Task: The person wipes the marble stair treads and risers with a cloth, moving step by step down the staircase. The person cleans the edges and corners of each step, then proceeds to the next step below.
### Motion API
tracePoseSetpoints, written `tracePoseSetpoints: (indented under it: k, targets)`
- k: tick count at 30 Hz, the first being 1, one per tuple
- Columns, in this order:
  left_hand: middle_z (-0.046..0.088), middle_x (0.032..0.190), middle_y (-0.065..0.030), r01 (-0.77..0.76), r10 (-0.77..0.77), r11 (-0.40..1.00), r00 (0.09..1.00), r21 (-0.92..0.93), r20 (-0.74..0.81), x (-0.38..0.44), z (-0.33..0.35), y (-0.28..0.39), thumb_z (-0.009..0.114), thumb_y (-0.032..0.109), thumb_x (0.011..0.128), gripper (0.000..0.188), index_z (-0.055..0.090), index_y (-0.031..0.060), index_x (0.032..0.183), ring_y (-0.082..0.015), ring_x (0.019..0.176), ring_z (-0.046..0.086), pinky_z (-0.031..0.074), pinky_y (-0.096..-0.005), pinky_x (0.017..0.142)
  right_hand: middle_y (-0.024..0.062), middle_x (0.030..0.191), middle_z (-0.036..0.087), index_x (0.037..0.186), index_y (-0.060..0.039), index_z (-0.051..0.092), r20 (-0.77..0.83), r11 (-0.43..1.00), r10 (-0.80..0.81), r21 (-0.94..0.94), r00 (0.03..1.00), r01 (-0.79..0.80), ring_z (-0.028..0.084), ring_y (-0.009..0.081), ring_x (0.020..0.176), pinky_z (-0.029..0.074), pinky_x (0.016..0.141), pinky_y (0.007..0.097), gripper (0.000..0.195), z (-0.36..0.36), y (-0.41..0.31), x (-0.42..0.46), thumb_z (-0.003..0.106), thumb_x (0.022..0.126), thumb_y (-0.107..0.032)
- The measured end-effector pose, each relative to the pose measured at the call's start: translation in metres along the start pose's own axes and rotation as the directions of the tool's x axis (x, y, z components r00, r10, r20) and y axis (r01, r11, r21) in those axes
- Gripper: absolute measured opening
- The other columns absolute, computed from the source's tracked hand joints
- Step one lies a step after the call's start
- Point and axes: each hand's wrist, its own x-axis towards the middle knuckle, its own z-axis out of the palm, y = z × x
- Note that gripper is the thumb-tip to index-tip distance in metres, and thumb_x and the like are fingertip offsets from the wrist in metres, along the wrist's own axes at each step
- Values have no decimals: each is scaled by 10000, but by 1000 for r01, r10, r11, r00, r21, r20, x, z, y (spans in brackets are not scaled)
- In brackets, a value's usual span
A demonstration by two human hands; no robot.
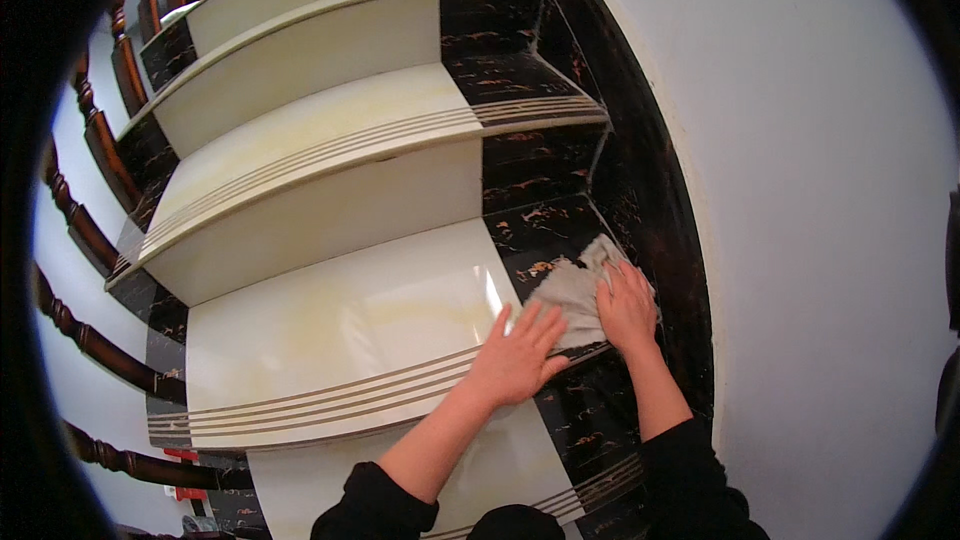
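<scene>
A light grey cloth (574, 300) lies crumpled on the dark marbled end of a stair tread, near the wall side. My right hand (628, 306) presses on the cloth's right part, fingers pointing up the stairs. My left hand (517, 360) is spread with its fingers apart at the cloth's lower left edge, over the tread's striped front edge; whether it touches the cloth or the tread is hard to tell. The cream middle of the same tread (322, 322) is glossy and reflects light.
More cream and dark steps (315, 127) rise ahead. A dark marbled skirting (675, 240) runs along the white wall (817, 202) at the right. Turned wooden balusters (97, 349) line the left side. Red objects (187, 493) show behind them at the lower left.
</scene>
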Motion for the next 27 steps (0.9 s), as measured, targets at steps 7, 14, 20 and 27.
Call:
tracePoseSetpoints:
  k: [7,14,20,27]
  targets:
    - [305,1433,-74,-63,61,996,997,-61,-41,-46,-1,-2,362,411,931,544,312,99,1375,-251,1343,231,144,-460,1089,156,1219,502,1139,-33,559,-137,995,-73,-75,988,64,450,328,1133,320,982,437,349,16,-37,-53,504,848,-218]
    - [294,1436,-80,150,-147,987,988,-58,55,-118,-46,-45,366,409,933,544,301,100,1375,-260,1333,247,190,-489,1069,98,1064,563,992,-39,594,-196,967,-239,44,951,252,512,300,988,377,869,431,235,38,-106,-80,539,827,-198]
    - [217,1470,-79,348,-351,935,936,73,37,-202,-66,-100,357,411,928,570,254,110,1401,-287,1362,165,118,-469,1097,106,1052,568,957,-12,592,-224,962,-265,7,938,274,511,298,976,376,850,421,240,43,-108,-82,574,810,-201]
    - [258,1452,-83,236,-237,969,971,74,14,-254,-74,-111,419,453,896,623,285,91,1386,-261,1354,200,119,-473,1097,108,1062,567,989,-47,609,-192,951,-304,3,933,311,510,295,992,375,854,416,235,38,-124,-89,574,797,-180]
